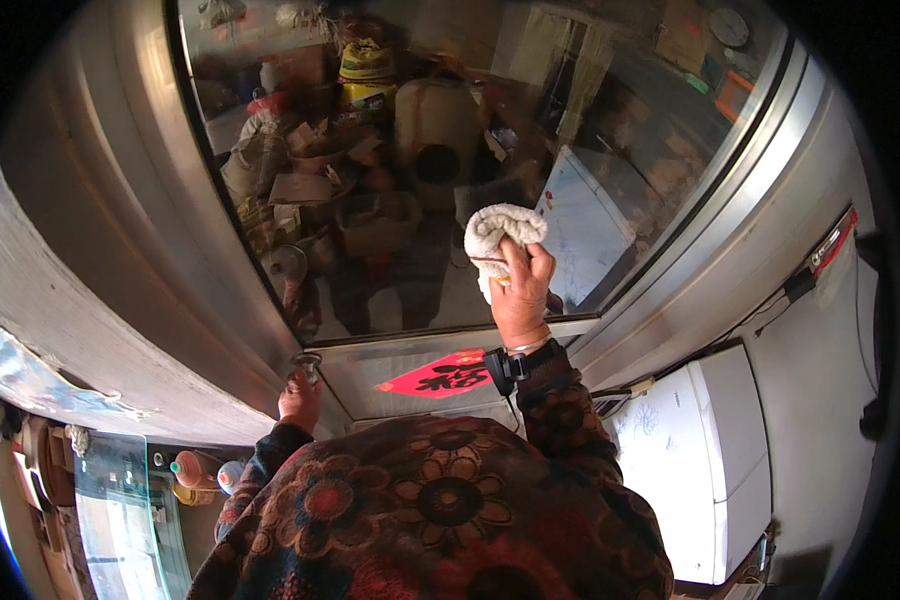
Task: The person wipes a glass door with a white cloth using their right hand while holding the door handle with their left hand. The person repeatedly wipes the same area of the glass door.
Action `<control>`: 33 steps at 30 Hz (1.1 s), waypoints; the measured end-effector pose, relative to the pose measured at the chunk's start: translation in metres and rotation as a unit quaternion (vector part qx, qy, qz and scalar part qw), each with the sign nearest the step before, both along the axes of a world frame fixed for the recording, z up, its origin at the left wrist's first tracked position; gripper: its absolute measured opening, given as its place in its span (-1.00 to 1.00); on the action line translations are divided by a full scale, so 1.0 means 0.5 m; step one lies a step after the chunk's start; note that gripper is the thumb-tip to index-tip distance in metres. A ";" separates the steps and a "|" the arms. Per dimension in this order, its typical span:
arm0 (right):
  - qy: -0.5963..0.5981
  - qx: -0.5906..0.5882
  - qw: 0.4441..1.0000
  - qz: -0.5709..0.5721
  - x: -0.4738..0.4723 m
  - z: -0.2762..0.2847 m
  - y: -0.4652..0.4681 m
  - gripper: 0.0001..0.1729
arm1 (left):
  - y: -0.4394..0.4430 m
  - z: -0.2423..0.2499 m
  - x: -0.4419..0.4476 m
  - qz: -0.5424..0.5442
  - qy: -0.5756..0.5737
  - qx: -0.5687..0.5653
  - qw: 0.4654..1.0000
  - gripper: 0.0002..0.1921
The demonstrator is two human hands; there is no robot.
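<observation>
A folded cream terry towel is bunched in my right hand, against or just before the glass pane of a metal-framed door. My left hand is closed around the round metal door knob at the left side of the frame. Below the glass, a red paper diamond with black brush characters is stuck on the lower door panel. My right forearm covers part of it. The glass mirrors a cluttered room and my own outline.
A white refrigerator stands at the right, close to the wall. A power strip with cords hangs on that wall. At lower left are a glass-sided case and several bottles. A pale wall edge runs along the left.
</observation>
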State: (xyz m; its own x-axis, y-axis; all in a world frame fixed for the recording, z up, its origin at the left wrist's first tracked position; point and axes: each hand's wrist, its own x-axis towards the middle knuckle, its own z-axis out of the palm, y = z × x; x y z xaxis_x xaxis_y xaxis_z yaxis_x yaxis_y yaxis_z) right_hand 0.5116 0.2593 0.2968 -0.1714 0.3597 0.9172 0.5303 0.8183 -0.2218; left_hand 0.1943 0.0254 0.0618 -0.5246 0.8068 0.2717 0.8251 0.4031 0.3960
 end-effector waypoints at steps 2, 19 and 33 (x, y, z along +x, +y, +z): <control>-0.028 -0.011 1.000 0.002 -0.011 -0.003 -0.014 -0.20 | 0.002 0.007 0.004 0.003 -0.002 -0.009 1.000 -0.54; -0.252 0.101 0.949 0.159 -0.232 -0.060 -0.130 -0.57 | 0.005 0.006 0.011 0.006 0.015 -0.048 0.999 -0.43; -0.378 0.141 0.893 0.197 -0.307 -0.028 -0.156 -0.60 | 0.021 -0.009 0.011 0.011 -0.016 -0.049 0.999 -0.37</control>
